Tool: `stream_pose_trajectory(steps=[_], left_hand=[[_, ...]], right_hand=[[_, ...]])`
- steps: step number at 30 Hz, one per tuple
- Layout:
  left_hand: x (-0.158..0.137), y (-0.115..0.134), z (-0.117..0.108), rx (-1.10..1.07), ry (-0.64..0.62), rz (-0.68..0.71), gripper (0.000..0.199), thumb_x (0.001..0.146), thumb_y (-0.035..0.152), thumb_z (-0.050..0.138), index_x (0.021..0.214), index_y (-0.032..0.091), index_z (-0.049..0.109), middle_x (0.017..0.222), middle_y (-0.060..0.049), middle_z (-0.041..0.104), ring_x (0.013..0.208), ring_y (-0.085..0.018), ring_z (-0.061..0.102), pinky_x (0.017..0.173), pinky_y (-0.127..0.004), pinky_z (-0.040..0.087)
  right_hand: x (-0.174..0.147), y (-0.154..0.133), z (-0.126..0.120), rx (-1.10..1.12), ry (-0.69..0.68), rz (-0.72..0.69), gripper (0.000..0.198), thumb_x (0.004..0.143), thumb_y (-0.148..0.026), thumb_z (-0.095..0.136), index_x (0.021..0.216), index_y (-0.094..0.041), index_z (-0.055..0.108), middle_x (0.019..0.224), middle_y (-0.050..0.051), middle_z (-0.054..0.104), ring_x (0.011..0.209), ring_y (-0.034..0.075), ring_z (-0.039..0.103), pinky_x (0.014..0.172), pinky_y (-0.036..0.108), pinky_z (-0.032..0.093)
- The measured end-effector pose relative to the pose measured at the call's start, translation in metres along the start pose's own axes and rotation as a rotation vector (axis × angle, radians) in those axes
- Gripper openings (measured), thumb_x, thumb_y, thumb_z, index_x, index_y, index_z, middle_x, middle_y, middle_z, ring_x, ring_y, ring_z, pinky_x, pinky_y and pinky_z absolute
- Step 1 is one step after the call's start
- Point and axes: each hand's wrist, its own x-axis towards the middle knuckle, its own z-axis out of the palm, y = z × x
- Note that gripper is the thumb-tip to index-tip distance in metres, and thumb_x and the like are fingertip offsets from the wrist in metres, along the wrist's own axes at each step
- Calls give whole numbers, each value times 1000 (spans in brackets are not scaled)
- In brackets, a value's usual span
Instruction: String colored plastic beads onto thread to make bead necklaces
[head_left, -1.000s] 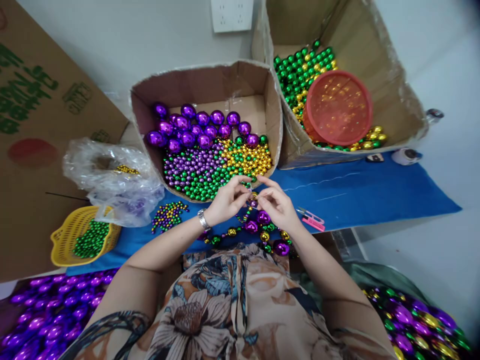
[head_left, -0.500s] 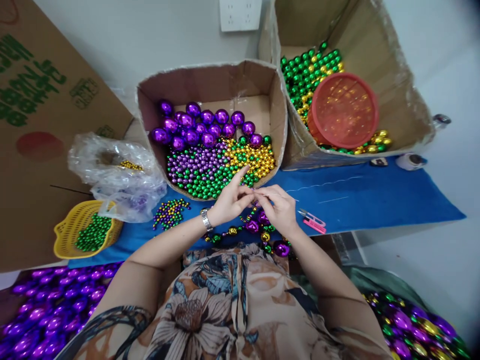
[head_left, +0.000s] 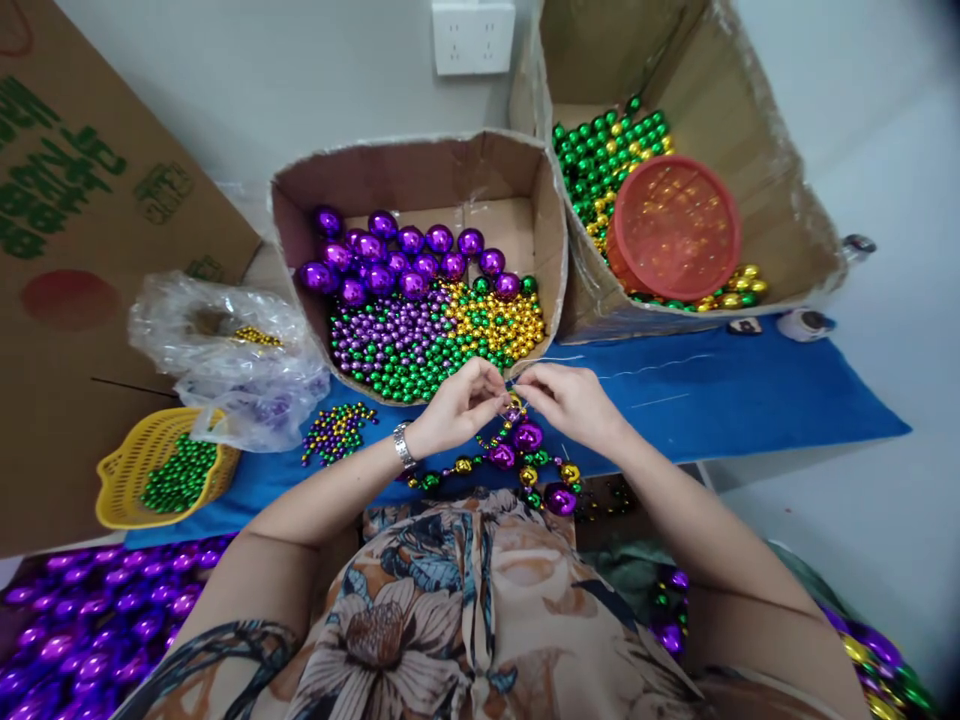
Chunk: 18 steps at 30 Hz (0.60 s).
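Just in front of the middle box, my left hand (head_left: pixel 463 408) and my right hand (head_left: pixel 576 408) are close together, thumbs and fingers pinched. Between the fingertips runs a thin pale thread, barely visible. Below them on the blue cloth lies a bead necklace (head_left: pixel 528 436) of purple, gold and green balls, its upper end right under my fingertips. A metal watch (head_left: pixel 404 445) is on my left wrist. The scissors are out of sight now, with my right arm over their place.
A cardboard box (head_left: pixel 420 170) holds purple balls and small mixed beads. Another box (head_left: pixel 780 200) holds green and gold beads and a red basket (head_left: pixel 679 228). A yellow basket (head_left: pixel 124 475), plastic bag (head_left: pixel 247 370) and loose beads (head_left: pixel 337 432) lie left. Thread pieces rest on the blue cloth (head_left: pixel 840 390).
My right hand has shifted right and turned flatter, its forearm swinging outward over the scissors. My left index finger, stretched out before, has curled in toward the thumb. The view has shifted slightly.
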Motion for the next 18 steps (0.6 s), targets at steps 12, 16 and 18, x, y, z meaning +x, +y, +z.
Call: stream_pose_trajectory(steps=[12,16,18], left_hand=[[-2,-6,-2,623,86,512,26,89,7,48,105,17,66,101,-8,63,91,-15,63,78,-29,54],[-2,-4,2,656,43,535,26,88,23,59,112,15,63,103,-9,62,93,-18,61,80,-33,55],[0,-3,0,630,47,486,19,89,26,60,104,15,66,98,-8,63,90,-17,60,79,-32,53]], right_hand=[[-2,0,-16,130,-176,-121,28,99,-34,45,89,-18,65,81,1,65,76,11,58,69,24,41],[-2,-3,-15,199,-121,-73,26,98,-35,46,89,-18,64,82,0,66,75,10,59,68,22,41],[-2,-4,-17,182,-108,-92,24,98,-35,48,90,-19,64,83,0,66,76,10,59,69,22,41]])
